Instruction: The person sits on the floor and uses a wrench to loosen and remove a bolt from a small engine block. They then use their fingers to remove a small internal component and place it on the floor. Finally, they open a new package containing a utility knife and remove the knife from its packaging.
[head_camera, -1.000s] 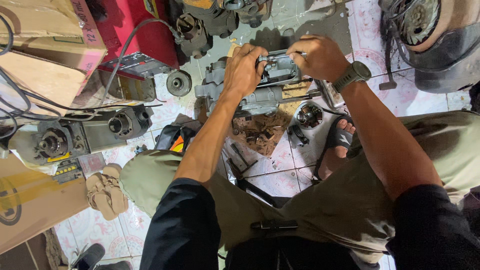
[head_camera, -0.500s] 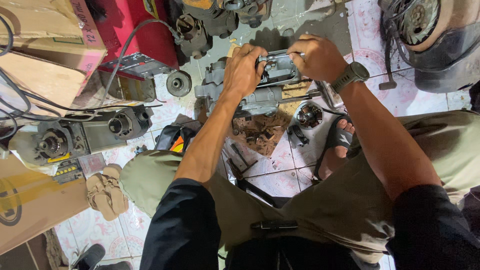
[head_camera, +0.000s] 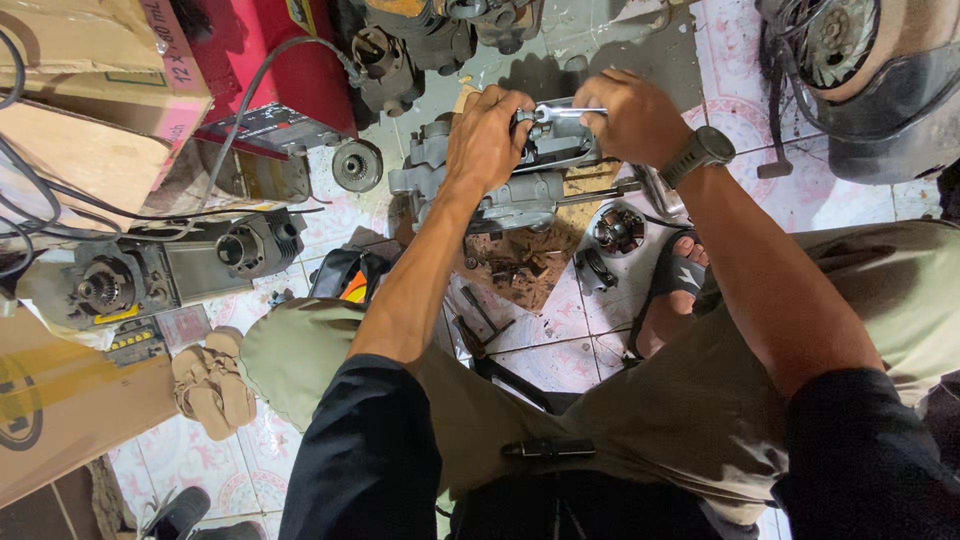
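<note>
Your left hand (head_camera: 487, 140) is closed over the top of the grey engine (head_camera: 505, 175), fingers curled down on its casing; your right hand (head_camera: 632, 117) is closed round the handle of a wrench (head_camera: 560, 112), whose ring end sits on the top of the engine, just beside your left fingertips; the two hands are near each other, with the wrench shaft bridging the gap. The engine stands on the tiled floor (head_camera: 560, 340) ahead of your knees, partly on a board (head_camera: 530, 260) strewn with small dark parts; a round part (head_camera: 618, 230) lies just to its right, near your sandalled foot (head_camera: 675, 290). A watch (head_camera: 700, 152) is on your right wrist. To the left, well apart, lie a second engine (head_camera: 150, 275), a gear (head_camera: 357, 165), a red machine (head_camera: 270, 60) and cardboard boxes (head_camera: 90, 90); a pair of gloves (head_camera: 210, 380) rests by your left knee.
</note>
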